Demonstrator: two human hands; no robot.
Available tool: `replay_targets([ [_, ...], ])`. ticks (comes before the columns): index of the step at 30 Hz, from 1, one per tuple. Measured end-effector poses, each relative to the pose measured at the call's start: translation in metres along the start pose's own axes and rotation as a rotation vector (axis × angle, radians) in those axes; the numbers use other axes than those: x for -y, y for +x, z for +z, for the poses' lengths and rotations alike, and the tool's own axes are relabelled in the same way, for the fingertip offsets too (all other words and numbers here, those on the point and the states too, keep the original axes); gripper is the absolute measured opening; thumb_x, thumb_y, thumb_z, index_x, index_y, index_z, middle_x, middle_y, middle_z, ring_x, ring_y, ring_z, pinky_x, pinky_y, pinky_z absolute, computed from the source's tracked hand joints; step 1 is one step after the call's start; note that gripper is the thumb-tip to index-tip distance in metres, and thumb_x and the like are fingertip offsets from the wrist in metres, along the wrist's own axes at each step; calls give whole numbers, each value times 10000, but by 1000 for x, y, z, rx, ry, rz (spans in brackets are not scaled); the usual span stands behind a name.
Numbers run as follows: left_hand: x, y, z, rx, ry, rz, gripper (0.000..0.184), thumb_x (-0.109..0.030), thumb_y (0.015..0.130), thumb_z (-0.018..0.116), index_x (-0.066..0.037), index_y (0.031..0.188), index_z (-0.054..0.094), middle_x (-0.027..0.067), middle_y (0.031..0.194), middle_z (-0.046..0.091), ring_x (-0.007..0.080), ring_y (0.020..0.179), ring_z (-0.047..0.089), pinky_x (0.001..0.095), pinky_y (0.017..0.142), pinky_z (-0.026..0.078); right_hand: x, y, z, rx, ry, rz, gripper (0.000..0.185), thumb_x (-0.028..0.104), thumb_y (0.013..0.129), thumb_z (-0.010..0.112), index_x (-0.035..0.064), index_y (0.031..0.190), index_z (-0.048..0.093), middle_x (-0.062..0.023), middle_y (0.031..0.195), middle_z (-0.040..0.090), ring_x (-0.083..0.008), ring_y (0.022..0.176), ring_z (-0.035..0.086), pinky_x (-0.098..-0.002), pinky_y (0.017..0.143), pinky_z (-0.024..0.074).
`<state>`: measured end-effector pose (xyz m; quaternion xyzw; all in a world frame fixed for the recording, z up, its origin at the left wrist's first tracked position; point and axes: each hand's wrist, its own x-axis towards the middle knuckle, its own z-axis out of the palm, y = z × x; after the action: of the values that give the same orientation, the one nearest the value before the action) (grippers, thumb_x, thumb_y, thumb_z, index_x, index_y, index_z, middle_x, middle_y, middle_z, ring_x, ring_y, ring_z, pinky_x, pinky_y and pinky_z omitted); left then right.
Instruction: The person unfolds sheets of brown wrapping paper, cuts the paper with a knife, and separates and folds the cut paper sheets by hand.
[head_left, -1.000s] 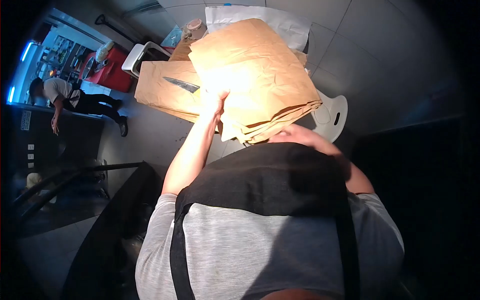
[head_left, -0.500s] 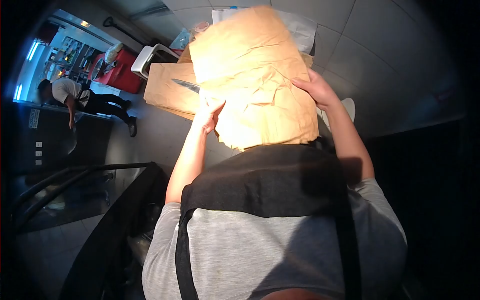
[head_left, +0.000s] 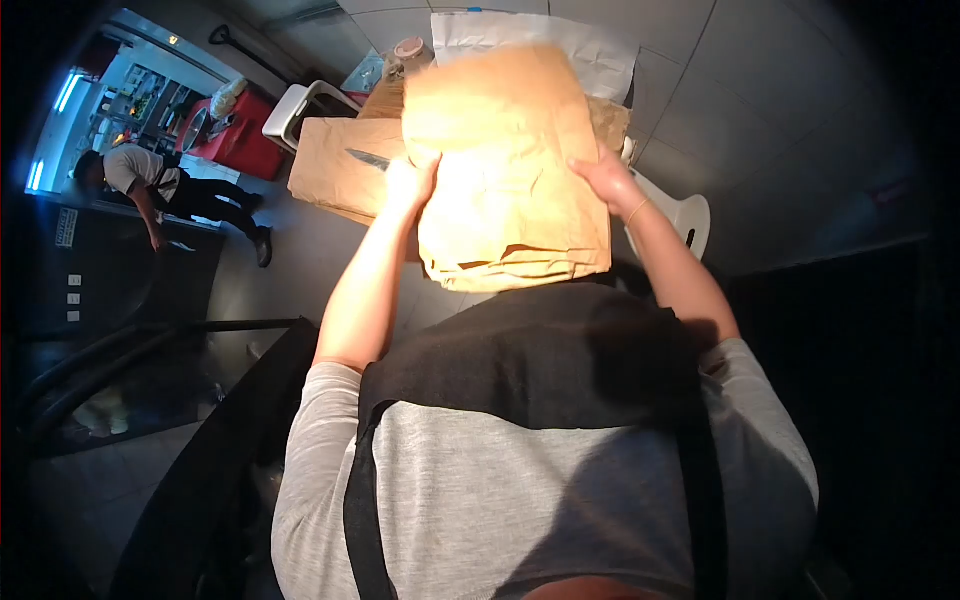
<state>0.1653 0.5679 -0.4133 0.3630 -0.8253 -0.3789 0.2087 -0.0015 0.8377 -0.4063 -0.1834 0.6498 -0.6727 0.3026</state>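
Between my two hands is a stack of brown paper sheets [head_left: 510, 170], brightly lit and creased, its lower edges layered near my apron. My left hand [head_left: 412, 182] grips the stack's left edge, thumb on top. From beside that hand the blade of a knife [head_left: 368, 158] points out to the left; its handle is hidden. On the right edge, my right hand [head_left: 605, 180] holds the stack with the thumb over the top sheet. Another pile of brown paper [head_left: 335, 165] lies behind on the left, under the blade.
A white chair [head_left: 290, 112] stands at the back left, another white seat [head_left: 690, 225] at the right. Beyond the papers are a lidded cup [head_left: 408, 50] and a white sheet [head_left: 540, 35]. A person [head_left: 150, 180] bends near a red container [head_left: 245, 140]. A dark railing [head_left: 250, 325] is at left.
My right hand has come up from under the stack's lower edge to its right side. The stack has turned more upright and moved slightly. The person at left has lowered an arm.
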Motion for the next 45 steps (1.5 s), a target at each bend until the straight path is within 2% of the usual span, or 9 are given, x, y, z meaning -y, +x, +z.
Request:
replay_targets([
  [3, -1, -2, -3, 111, 422, -130, 477, -389, 833, 580, 7, 1095, 621, 279, 1083, 601, 369, 1032, 593, 450, 878, 450, -6, 2, 0, -6, -35, 67, 423, 58, 862, 600, -60, 1236, 440, -164, 1131, 582, -216, 936, 600, -328, 829, 499],
  [6, -35, -37, -8, -520, 869, 415, 629, -429, 794, 624, -52, 1278, 482, 229, 1181, 549, 335, 1105, 533, 474, 912, 415, 16, -8, 2, -51, 71, 99, 407, 69, 866, 597, -63, 1220, 447, -171, 1116, 584, -223, 944, 599, -332, 808, 502],
  [10, -163, -80, 6, 525, 502, 519, 617, -399, 855, 561, -172, 1391, 358, 118, 1416, 363, 296, 1310, 330, 569, 1014, 270, -15, 7, -13, -90, -69, 64, 374, 79, 852, 606, -67, 1168, 470, -170, 1072, 602, -233, 942, 600, -340, 790, 500],
  [12, -103, -59, 86, 518, 313, 973, 597, -383, 898, 509, -214, 1429, 296, 90, 1473, 300, 289, 1360, 270, 540, 1073, 211, -14, 3, -14, -132, -171, 35, 364, 69, 846, 607, -65, 1160, 480, -170, 1069, 605, -231, 942, 599, -341, 794, 495],
  [15, -76, -33, 84, 478, 452, 991, 602, -416, 921, 454, -246, 1456, 235, 75, 1511, 232, 256, 1397, 203, 531, 1103, 161, -27, 2, -16, -159, -156, 19, 349, 66, 841, 605, -59, 1147, 495, -168, 1069, 606, -231, 946, 596, -338, 808, 483],
  [19, -42, 16, 49, 259, 841, 721, 650, -505, 914, 404, -260, 1474, 182, 66, 1528, 188, 294, 1395, 195, 523, 1103, 159, -33, 0, -18, -174, -225, 7, 349, 70, 844, 595, -50, 1156, 496, -173, 1090, 598, -230, 976, 584, -329, 837, 465],
  [28, -11, 8, -27, 331, -511, -65, 1202, -315, 693, 800, 23, 1438, -80, 280, 1450, 243, 316, 1310, 359, 359, 962, 430, 26, -23, -10, -2, 212, -79, 458, 36, 899, 539, -7, 1325, 377, -100, 1197, 561, -164, 1037, 562, -296, 881, 465],
  [33, -58, -16, -81, 681, -1190, -208, 399, -69, 774, 697, 41, 1133, 563, 154, 1032, 650, 213, 876, 662, 357, 759, 564, 71, -22, -7, 234, 184, -124, 455, 101, 886, 591, -16, 1293, 425, -87, 1172, 581, -147, 1008, 576, -293, 878, 470],
  [45, -53, 11, -66, 314, -533, -145, 353, -274, 882, 620, 2, 1103, 607, 96, 1012, 663, 177, 874, 637, 307, 819, 512, 90, 65, 12, -130, 225, -107, 374, 227, 918, 581, -30, 1182, 519, -98, 1078, 624, -184, 937, 602, -332, 816, 503],
])
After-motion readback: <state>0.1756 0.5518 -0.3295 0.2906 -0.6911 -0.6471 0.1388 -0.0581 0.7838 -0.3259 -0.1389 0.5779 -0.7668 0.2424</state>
